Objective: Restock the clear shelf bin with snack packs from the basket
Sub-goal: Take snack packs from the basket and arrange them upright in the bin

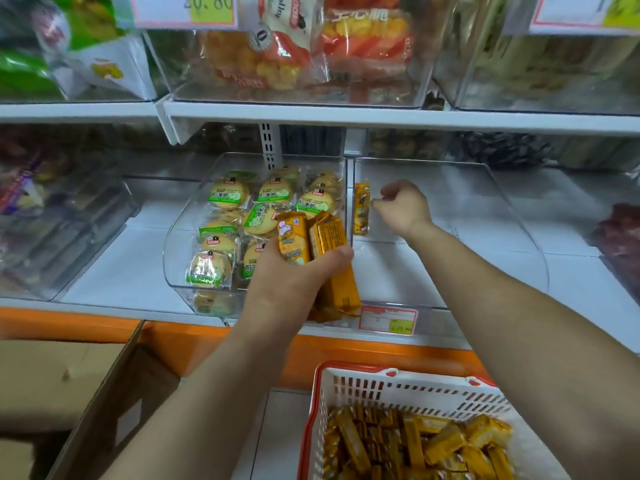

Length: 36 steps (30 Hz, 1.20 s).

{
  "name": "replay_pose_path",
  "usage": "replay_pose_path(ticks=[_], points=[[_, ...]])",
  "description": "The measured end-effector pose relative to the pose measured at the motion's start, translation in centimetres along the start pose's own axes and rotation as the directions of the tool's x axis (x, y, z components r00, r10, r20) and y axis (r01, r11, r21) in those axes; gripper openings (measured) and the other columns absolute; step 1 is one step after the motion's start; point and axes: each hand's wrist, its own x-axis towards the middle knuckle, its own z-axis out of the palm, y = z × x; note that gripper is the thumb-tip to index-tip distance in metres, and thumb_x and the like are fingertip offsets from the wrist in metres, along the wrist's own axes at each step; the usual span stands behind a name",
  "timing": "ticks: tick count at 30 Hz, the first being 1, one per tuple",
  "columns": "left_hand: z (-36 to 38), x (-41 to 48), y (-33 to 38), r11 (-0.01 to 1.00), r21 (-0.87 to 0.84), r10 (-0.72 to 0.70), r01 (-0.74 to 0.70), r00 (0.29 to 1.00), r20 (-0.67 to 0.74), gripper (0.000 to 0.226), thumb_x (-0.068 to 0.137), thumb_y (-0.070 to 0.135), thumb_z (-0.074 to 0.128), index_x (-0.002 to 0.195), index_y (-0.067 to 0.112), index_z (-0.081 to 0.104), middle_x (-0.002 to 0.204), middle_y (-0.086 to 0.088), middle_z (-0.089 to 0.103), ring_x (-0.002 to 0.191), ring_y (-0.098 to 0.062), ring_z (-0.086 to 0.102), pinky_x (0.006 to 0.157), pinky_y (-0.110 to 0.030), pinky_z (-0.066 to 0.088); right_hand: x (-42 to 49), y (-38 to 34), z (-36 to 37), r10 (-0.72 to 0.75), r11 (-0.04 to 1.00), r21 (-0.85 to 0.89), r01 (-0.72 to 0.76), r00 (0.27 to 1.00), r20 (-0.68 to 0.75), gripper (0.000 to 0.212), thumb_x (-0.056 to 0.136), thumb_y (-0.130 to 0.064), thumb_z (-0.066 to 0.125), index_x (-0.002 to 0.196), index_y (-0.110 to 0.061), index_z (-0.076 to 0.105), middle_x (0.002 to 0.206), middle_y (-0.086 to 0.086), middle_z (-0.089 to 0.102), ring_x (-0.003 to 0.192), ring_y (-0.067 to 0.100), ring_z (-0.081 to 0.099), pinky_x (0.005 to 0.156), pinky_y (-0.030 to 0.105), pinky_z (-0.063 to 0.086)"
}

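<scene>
My left hand [294,271] grips several yellow snack packs [322,251] in front of the shelf, at the divider between two clear bins. One yellow pack [361,209] stands upright against the left wall of the right clear bin [512,216]. Inside that bin my right hand [403,207] hovers just right of the standing pack, fingers loosely curled and holding nothing; whether they touch the pack I cannot tell. The white basket with a red rim [388,374], at the bottom right, holds several more yellow packs [415,445].
The left clear bin [180,237] holds round green-labelled biscuit packs. A price tag [388,319] hangs on the right bin's front. An open cardboard box [69,393] stands at the lower left. The shelf above [346,116] carries more bins of snacks.
</scene>
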Motion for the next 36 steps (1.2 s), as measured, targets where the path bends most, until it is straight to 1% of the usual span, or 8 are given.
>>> replay_pose_path(ticks=[6,11,17,22,26,28,31,36], points=[[0.8,-2.5,0.1,0.998,-0.050,-0.039,0.044,0.994,0.100,0.049,0.072,0.040,0.091,0.113,0.027,0.067,0.098,-0.003,0.080,0.085,-0.026,0.079,0.069,-0.045,0.065,-14.9,-4.6,-6.1,-0.195,0.872,0.482,0.082,0.962,0.189,0.013,0.094,-0.016,0.061,0.091,-0.027,0.068,0.084,-0.002,0.073,0.070,0.013,0.071,0.058,0.025,0.054],[4.2,-5.1,0.5,0.996,-0.082,-0.013,0.028,0.984,0.177,0.021,0.080,0.035,0.084,0.097,0.026,0.076,0.090,-0.004,0.081,0.082,-0.024,0.079,0.063,-0.035,0.063,-22.7,-3.7,-10.9,-0.198,0.854,0.520,0.010,0.931,0.306,0.027,0.086,-0.026,0.061,0.110,-0.037,0.067,0.105,-0.019,0.069,0.095,0.008,0.069,0.073,0.024,0.057],[7.0,-8.6,1.0,0.992,-0.122,0.012,0.014,0.978,0.207,0.021,0.088,0.032,0.077,0.100,0.015,0.078,0.098,-0.012,0.080,0.093,-0.033,0.078,0.080,-0.049,0.064,-25.4,-3.1,-14.8,-0.123,0.863,0.502,-0.061,0.938,0.325,0.038,0.081,-0.013,0.079,0.115,-0.028,0.069,0.098,-0.005,0.069,0.072,0.007,0.068,0.068,0.021,0.054],[6.7,-9.5,1.5,0.983,-0.177,-0.010,0.043,0.983,0.183,0.026,0.090,0.027,0.075,0.113,0.017,0.071,0.099,-0.005,0.081,0.090,-0.026,0.079,0.065,-0.036,0.064,-25.6,-2.5,-16.1,0.016,0.620,0.705,-0.345,0.903,0.428,0.026,0.093,-0.005,0.058,0.117,-0.005,0.067,0.098,0.017,0.072,0.081,0.026,0.069,0.071,0.040,0.057],[6.9,-9.2,1.4,0.990,-0.139,0.014,0.008,0.987,0.159,0.024,0.091,0.020,0.075,0.114,0.020,0.070,0.100,-0.003,0.081,0.093,-0.025,0.078,0.070,-0.037,0.063,-26.1,-1.1,-15.8,-0.056,0.442,0.807,-0.393,0.885,0.461,0.056,0.069,-0.013,0.079,0.122,-0.001,0.062,0.098,0.016,0.071,0.081,0.026,0.069,0.072,0.036,0.057],[6.9,-9.0,1.1,0.992,-0.127,0.015,0.006,0.987,0.161,0.020,0.091,0.019,0.075,0.111,0.020,0.072,0.101,-0.005,0.081,0.094,-0.026,0.078,0.073,-0.041,0.063,-25.9,-0.5,-15.6,-0.039,0.542,0.771,-0.333,0.907,0.420,0.060,0.067,-0.009,0.082,0.123,-0.005,0.062,0.089,0.003,0.071,0.077,0.018,0.067,0.070,0.032,0.053],[7.1,-8.7,0.2,0.992,-0.129,0.009,0.014,0.985,0.174,0.013,0.091,0.016,0.074,0.104,0.019,0.075,0.100,-0.008,0.081,0.093,-0.028,0.078,0.074,-0.045,0.063,-25.5,0.1,-15.0,0.027,0.879,0.455,-0.143,0.967,0.252,0.040,0.079,-0.015,0.080,0.114,-0.024,0.062,0.099,-0.006,0.067,0.081,0.014,0.066,0.070,0.030,0.051],[7.6,-8.1,-0.7,0.990,-0.137,-0.001,0.024,0.986,0.167,0.022,0.091,0.017,0.075,0.113,0.015,0.072,0.099,-0.009,0.080,0.090,-0.029,0.079,0.068,-0.042,0.064,-25.5,0.6,-14.4,-0.108,0.948,0.314,0.049,0.979,0.175,0.029,0.083,-0.035,0.074,0.098,-0.037,0.049,0.093,-0.010,0.064,0.063,0.003,0.065,0.051,0.015,0.044]])
